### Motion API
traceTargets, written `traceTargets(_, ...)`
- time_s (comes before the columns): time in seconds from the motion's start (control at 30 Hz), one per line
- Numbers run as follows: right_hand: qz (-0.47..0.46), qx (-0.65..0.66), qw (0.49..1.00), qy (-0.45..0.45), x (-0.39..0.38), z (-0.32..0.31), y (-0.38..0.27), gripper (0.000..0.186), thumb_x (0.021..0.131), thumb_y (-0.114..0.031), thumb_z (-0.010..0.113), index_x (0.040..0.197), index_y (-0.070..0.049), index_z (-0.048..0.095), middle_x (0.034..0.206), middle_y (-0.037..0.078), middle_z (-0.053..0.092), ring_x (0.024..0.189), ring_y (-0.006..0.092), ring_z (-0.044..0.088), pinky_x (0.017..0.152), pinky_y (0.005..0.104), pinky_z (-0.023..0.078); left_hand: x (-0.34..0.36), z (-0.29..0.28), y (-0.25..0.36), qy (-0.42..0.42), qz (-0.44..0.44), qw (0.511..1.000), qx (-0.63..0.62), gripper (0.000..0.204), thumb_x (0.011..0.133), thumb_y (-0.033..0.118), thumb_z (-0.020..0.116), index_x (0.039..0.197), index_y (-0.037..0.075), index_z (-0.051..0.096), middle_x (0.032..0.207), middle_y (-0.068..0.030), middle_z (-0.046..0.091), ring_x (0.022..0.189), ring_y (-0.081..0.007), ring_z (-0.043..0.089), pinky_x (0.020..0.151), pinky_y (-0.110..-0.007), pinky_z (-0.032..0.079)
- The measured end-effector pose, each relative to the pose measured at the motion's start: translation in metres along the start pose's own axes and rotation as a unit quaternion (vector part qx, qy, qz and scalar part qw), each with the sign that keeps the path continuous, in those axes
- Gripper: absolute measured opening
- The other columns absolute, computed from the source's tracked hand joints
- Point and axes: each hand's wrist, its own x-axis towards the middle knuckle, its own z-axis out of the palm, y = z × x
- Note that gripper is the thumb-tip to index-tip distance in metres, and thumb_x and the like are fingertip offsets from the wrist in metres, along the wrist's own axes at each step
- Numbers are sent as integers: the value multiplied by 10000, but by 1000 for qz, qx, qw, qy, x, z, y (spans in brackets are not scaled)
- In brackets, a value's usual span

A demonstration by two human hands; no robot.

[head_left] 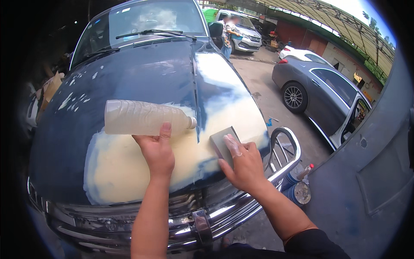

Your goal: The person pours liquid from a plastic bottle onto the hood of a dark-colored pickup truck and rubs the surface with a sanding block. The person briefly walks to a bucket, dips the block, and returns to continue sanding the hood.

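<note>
Holding a clear plastic bottle (pixel 146 117) on its side over the hood (pixel 142 73), the left hand (pixel 157 151) grips it near the middle, thumb up the near wall and fingers curled around the far side out of sight. The bottle's cap end points toward the block (pixel 222 144), and it hangs just above the pale sanded patch (pixel 125 166) that spreads across the front of the hood.

The right hand (pixel 246 166) lies flat on the grey block, fingers spread and pressing it down on the patch, near the hood's front right corner and just above the chrome grille (pixel 207 216). That hand is open rather than clenched, pinning the block instead of wrapping it.

The bottle looks thin-walled and light, likely to dent under a hard squeeze (its skin appears cloudy, perhaps wet, so it may be slippery); a mid-body grip seems the steadiest. The block appears firm yet slightly yielding, easy to hold by its top face or long edges. The patch looks smooth and slick, so the block could skate sideways off it.

Beyond the hood, to its right, stands a grey car (pixel 319 86), and a person (pixel 226 36) stands past the windscreen.
</note>
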Motion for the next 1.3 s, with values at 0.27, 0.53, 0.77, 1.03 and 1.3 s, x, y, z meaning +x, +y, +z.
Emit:
traceTargets(0.27, 229, -120, 964, -54, 113, -7, 60, 590, 919, -325, 605, 1401, -3, 497, 1203, 152, 671, 1113, 387, 554, 909, 456, 487, -6, 26, 7, -33, -35, 996, -69, 680, 949, 105, 679, 1433, 18, 209, 1341, -147, 436, 1169, -203, 549, 943, -321, 497)
traceTargets(0.53, 46, -31, 998, 22, 9, 7, -66, 617, 847, -318, 667, 1363, -3, 540, 1255, 161, 643, 924, 378, 573, 840, 468, 489, 1, 1, 4, 26, -27, 997, -72, 682, 954, 134, 680, 1421, -2, 202, 1326, -158, 432, 1145, -205, 565, 906, -308, 509)
traceTargets(0.77, 239, -110, 963, -53, 111, -1, 14, 635, 905, -356, 603, 1417, 0, 486, 1225, 196, 659, 1090, 402, 559, 976, 444, 460, -5, 25, 13, -9, -39, 996, -77, 686, 947, 129, 686, 1412, -7, 201, 1318, -172, 451, 1115, -215, 585, 903, -321, 509)
traceTargets(1.03, 98, -51, 994, -2, 24, 4, -62, 602, 889, -335, 640, 1376, -2, 518, 1211, 168, 665, 1022, 369, 575, 861, 467, 494, -1, 3, 7, 14, -41, 999, -26, 701, 949, 149, 688, 1420, -4, 191, 1343, -163, 435, 1189, -217, 536, 980, -331, 465)
traceTargets(1.3, 180, -73, 979, -57, 65, -2, -20, 638, 895, -338, 632, 1416, -6, 474, 1195, 158, 661, 1045, 370, 545, 877, 472, 468, 0, 10, 7, -1, -28, 999, -18, 713, 953, 143, 682, 1439, 7, 180, 1371, -159, 417, 1225, -218, 511, 1014, -345, 445)
